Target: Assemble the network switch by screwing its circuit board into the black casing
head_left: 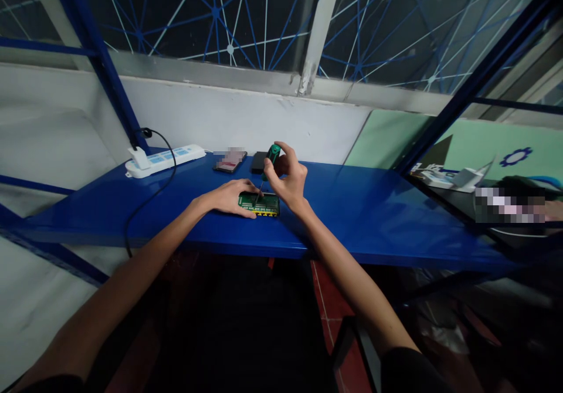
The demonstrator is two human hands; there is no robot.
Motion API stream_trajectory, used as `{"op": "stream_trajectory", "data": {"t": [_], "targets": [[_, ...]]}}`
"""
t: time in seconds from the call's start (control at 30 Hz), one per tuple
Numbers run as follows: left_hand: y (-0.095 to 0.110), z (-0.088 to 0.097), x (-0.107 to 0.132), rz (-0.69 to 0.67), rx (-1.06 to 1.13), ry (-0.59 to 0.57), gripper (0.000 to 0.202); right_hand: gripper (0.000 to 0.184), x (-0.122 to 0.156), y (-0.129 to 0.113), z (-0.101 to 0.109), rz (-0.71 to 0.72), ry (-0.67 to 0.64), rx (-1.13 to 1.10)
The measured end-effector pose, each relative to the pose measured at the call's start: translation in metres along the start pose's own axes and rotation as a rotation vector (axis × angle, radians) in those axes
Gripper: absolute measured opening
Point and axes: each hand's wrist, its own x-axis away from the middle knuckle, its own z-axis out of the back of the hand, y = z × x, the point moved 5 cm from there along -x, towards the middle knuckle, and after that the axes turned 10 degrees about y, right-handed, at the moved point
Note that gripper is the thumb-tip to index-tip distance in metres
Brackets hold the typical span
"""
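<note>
A green circuit board (pixel 264 205) lies flat on the blue metal table (pixel 360 211), near its front edge. My left hand (pixel 231 196) rests on the board's left end, fingers stretched along it, holding it down. My right hand (pixel 288 179) is closed round a green-handled screwdriver (pixel 269 164), held nearly upright, its thin shaft slanting down so the tip touches the board's top face.
A white power strip (pixel 165 159) with a plugged adapter and a black cable lies at the back left. A small dark card (pixel 229 161) and a black box (pixel 258 162) sit behind the board. Blue frame posts stand left and right. A second bench with papers is at right.
</note>
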Motion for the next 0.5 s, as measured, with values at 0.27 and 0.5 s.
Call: {"op": "stream_trajectory", "data": {"t": [0.27, 0.5], "targets": [[0.0003, -0.0004, -0.0009, -0.001, 0.015, 0.005, 0.062, 0.039, 0.0023, -0.0053, -0.0014, 0.049, -0.022, -0.01], [-0.0013, -0.0013, -0.0007, 0.025, 0.013, 0.004, 0.063, 0.035, 0.0016, -0.0071, 0.0006, 0.057, -0.055, -0.035]]}}
